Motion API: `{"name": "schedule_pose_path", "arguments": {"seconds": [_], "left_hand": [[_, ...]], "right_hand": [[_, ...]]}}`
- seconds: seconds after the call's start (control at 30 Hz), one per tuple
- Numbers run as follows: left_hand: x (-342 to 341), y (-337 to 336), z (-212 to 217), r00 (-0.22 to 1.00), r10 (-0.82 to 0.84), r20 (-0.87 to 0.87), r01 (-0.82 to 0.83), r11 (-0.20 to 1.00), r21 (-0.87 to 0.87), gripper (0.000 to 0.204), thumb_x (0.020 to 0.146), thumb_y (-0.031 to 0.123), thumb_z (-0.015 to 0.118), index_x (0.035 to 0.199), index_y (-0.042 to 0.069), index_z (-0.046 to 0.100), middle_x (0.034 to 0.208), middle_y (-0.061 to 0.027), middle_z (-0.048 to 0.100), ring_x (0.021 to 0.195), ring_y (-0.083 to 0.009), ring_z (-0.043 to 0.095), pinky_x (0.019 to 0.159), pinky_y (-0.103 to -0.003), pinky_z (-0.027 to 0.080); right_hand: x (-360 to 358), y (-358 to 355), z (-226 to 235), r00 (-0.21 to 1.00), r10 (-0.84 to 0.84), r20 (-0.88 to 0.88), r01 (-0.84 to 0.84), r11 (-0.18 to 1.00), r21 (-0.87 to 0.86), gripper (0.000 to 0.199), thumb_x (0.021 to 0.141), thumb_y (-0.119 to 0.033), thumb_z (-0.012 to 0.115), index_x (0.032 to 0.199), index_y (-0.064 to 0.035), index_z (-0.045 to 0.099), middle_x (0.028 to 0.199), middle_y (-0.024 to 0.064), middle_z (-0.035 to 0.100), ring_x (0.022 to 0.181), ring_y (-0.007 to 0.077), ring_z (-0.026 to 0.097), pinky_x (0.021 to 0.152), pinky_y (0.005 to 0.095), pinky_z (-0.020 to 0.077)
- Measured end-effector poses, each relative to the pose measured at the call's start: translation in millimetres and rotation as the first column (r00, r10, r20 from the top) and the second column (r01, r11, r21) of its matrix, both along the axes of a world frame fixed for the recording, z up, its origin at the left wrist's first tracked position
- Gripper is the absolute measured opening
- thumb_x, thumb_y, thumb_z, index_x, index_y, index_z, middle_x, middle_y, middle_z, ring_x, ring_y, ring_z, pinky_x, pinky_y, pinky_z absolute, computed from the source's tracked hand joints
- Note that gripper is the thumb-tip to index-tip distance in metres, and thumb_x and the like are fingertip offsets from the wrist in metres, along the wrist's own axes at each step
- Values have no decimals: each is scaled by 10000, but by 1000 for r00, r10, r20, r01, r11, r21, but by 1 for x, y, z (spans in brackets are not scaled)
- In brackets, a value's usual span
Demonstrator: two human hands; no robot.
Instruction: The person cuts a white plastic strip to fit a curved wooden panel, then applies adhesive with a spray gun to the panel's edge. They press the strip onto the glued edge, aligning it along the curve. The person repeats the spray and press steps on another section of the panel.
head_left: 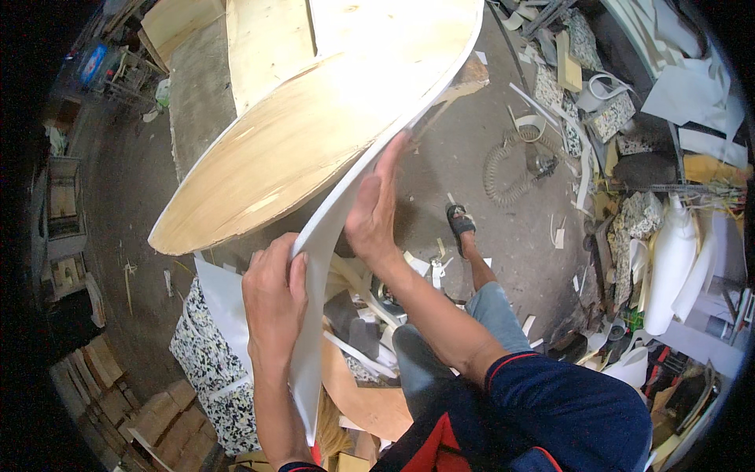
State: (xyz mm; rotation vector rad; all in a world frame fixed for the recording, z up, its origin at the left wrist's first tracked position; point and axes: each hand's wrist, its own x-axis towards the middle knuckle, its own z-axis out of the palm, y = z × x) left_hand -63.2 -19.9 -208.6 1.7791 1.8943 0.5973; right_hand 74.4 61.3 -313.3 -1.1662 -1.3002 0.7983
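Note:
A curved plywood piece [259,185], pale and rounded at its near end, stretches away in front of me. Along its right edge runs a strip of white foam-like sheet [313,315], whose free end hangs down toward me. My left hand [274,295] grips the edge of this sheet just beyond the plywood's near end, thumb on one face and fingers over the other. My right hand [377,208] lies along the sheet's right side with its fingers stretched out, pressing against it where it meets the plywood. The fingertips are partly hidden by the sheet's edge.
Below left stands a speckled foam block [208,362]. Scraps litter the concrete floor around my legs and sandalled foot [462,220]. A coiled air hose [503,169] lies to the right, near piled offcuts [613,118]. Wood pieces [161,417] are stacked at lower left.

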Motion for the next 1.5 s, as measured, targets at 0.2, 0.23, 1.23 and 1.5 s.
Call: {"name": "schedule_pose_path", "arguments": {"seconds": [0.2, 0.23, 1.23, 1.5], "left_hand": [[-10, 4, 0, 1000, 16, 6, -16, 1000, 10, 194, 896, 47, 671, 1084, 1, 653, 882, -203, 676, 802, -391, 647, 723, -475, 501], [-12, 4, 0, 1000, 23, 12, -24, 1000, 14, 186, 896, 54, 676, 1074, 4, 655, 861, -204, 672, 783, -390, 647, 708, -475, 500], [-65, -85, -27, 983, 172, -68, -177, 982, -67, 252, 830, 47, 729, 1072, 37, 663, 974, -178, 681, 917, -391, 657, 791, -473, 510], [-98, -71, -10, 966, 216, -144, -204, 975, 89, 164, 837, 53, 714, 996, 45, 673, 876, -171, 685, 800, -379, 677, 698, -440, 510]], "right_hand": [[-10, -64, 10, 950, 298, 90, -297, 954, -25, 761, 1066, -302, 429, 1597, 62, 22, 1630, 377, -4, 1534, 496, 19, 1243, 494, 112], [-9, -68, 13, 947, 308, 93, -306, 951, -36, 740, 1054, -275, 456, 1595, 58, 74, 1628, 379, 22, 1531, 499, 51, 1240, 490, 135], [121, 53, 83, 418, 804, 422, -646, 590, -484, 281, 917, -189, 599, 1041, 16, 746, 951, 172, 755, 857, 264, 724, 797, 391, 571], [58, 18, 77, 211, 804, 556, -782, 480, -398, 258, 963, -169, 636, 1138, 13, 692, 1011, 199, 721, 901, 370, 707, 794, 458, 562]]}}
